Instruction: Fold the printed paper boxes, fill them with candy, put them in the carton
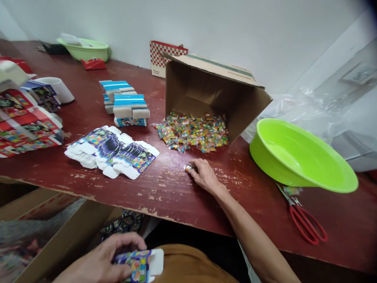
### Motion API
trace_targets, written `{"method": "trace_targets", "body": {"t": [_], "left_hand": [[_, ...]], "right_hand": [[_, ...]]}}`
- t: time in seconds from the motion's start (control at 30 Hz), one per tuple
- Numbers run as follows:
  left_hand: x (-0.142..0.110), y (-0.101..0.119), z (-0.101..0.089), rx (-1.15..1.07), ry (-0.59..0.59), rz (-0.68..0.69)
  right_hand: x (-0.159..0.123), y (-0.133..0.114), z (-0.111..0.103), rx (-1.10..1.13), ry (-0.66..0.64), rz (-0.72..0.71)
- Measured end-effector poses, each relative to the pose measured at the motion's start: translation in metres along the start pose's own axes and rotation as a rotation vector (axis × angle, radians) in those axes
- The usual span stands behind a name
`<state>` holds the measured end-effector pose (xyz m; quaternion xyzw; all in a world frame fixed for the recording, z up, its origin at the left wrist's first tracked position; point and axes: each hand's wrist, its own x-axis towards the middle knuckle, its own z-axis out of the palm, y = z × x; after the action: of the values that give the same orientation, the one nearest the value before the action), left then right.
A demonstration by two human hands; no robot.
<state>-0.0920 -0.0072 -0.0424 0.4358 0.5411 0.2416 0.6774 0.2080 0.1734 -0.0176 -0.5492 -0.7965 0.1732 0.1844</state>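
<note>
My left hand (106,255) is closed around a small purple printed box (137,267) at the bottom of the view, in front of my body. One white end flap of this box stands out to the right. Over the table, my right hand (203,173) pinches a small clear-wrapped candy packet (187,168) between thumb and fingers. Just beyond it, a pile of colourful wrapped candies (194,131) spills from a cardboard box (212,84) lying on its side. Left of my right hand lies a fanned stack of flat purple cartons (114,151).
Blue-and-white carton stacks (129,104) stand behind the purple ones. Red cartons (28,122) are piled at left. A lime green basin (303,157) and red-handled scissors (306,222) are at right. A red tape dispenser (93,64) sits near a pale green basin (88,49). An open carton (64,239) stands below the table edge.
</note>
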Motion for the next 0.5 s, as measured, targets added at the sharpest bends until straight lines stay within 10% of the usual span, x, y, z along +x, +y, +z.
{"method": "trace_targets", "body": {"t": [0.23, 0.5], "left_hand": [[-0.007, 0.008, 0.0, -0.089, 0.016, -0.122], [0.016, 0.059, 0.047, -0.286, -0.05, 0.068]], "right_hand": [[-0.008, -0.003, -0.012, 0.187, -0.089, 0.033], [-0.035, -0.066, -0.001, 0.985, -0.003, 0.103]]}}
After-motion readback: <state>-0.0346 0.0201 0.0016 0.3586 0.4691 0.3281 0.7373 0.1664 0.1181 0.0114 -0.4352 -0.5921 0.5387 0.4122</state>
